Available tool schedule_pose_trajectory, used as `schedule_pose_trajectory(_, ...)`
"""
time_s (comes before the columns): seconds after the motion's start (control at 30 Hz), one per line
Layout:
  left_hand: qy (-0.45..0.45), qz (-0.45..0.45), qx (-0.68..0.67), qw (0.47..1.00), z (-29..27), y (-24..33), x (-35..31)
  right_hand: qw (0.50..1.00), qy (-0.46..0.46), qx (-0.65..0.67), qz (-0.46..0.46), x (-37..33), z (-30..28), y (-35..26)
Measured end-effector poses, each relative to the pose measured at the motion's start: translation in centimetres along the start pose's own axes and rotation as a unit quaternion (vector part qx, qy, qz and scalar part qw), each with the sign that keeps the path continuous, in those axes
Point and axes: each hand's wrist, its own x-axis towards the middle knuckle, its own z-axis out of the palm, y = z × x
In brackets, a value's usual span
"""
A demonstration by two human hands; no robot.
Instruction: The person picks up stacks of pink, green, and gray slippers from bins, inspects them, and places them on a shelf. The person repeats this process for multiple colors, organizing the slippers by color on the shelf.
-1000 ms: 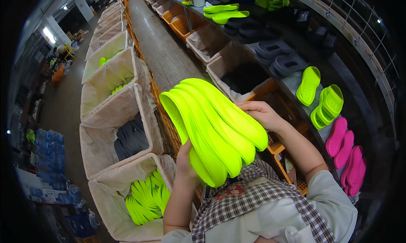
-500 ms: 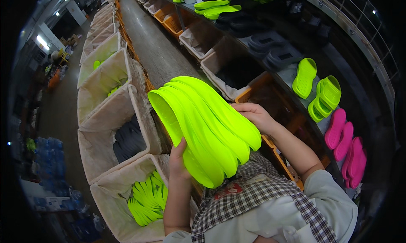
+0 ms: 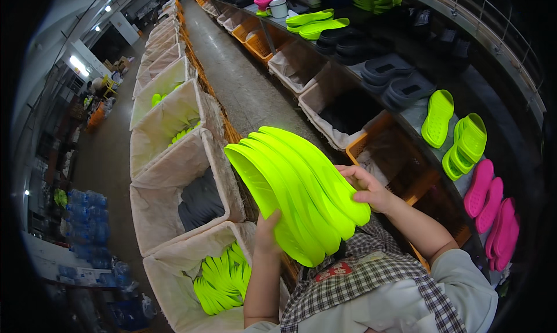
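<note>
A bundle of several bright yellow-green clogs (image 3: 301, 196), nested one against another, is held up in front of my chest. My left hand (image 3: 268, 231) grips its lower left edge, the thumb on the outermost clog and the other fingers mostly hidden. At its right side, my right hand (image 3: 368, 189) is curled against the clogs, with the thumb on the nearest one. Below and left of the bundle, a cloth-lined bin (image 3: 174, 275) holds a heap of yellow-green shoe pieces (image 3: 223, 279).
A row of cloth-lined bins (image 3: 168, 208) runs away on the left, one with dark grey pieces (image 3: 200, 199). Orange crates (image 3: 377, 150) stand under a shelf on the right. On it lie green slippers (image 3: 438, 118), pink slippers (image 3: 486, 194), dark slippers (image 3: 400, 80) and a cup (image 3: 277, 8).
The whole view has shifted, so surroundings sit further right and lower. The bundle remains in both hands; my right hand has moved nearer along its right side, and its thumb now shows.
</note>
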Motion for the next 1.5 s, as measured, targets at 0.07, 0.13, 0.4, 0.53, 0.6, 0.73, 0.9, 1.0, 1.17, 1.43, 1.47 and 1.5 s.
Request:
schedule_pose_trajectory(0.07,-0.008,-0.005,-0.014,1.0,-0.5,0.0,0.3,1.0,-0.005,-0.023,-0.004,-0.2,0.3,0.3)
schedule_pose_trajectory(0.13,-0.039,-0.003,-0.015,0.999,-1.1,-0.2,0.7,1.0,-0.001,-0.022,-0.007,-0.2,0.8,0.3)
schedule_pose_trajectory(0.4,0.047,-0.064,-0.126,0.989,-2.2,-2.4,2.5,0.989,0.076,0.122,0.034,-0.2,3.1,-2.6)
schedule_pose_trajectory(0.53,-0.033,-0.069,-0.163,0.984,-1.8,-2.5,2.9,0.845,0.111,0.519,0.063,-0.1,0.9,-3.6)
schedule_pose_trajectory(0.6,-0.051,-0.077,-0.167,0.982,-1.5,-2.3,3.3,0.87,0.146,0.466,0.066,-0.3,0.3,-3.0)
schedule_pose_trajectory(0.73,-0.08,-0.09,-0.133,0.984,-1.0,-2.4,4.3,0.946,0.174,0.247,0.116,-1.0,0.6,-0.1)
schedule_pose_trajectory(0.9,-0.093,-0.102,-0.246,0.959,-0.4,-3.5,4.3,0.9,0.113,0.414,0.079,-1.7,-0.7,3.5)
schedule_pose_trajectory(1.0,-0.135,-0.12,-0.409,0.894,-0.2,-4.1,3.9,0.806,0.097,0.576,0.091,-2.4,-1.4,4.6)
schedule_pose_trajectory(1.17,-0.123,-0.096,-0.374,0.914,0.0,-3.3,3.6,0.774,0.098,0.62,0.09,-3.3,-2.1,4.3)
schedule_pose_trajectory(1.43,-0.138,-0.078,-0.136,0.978,0.5,-4.0,4.8,0.899,0.152,0.398,0.097,-4.1,-2.7,4.8)
schedule_pose_trajectory(1.47,-0.148,-0.07,-0.122,0.979,0.8,-4.1,4.8,0.868,0.164,0.452,0.122,-4.5,-2.9,5.2)
schedule_pose_trajectory(1.5,-0.17,-0.06,-0.12,0.976,1.2,-4.3,4.7,0.829,0.154,0.522,0.124,-4.8,-3.0,5.6)
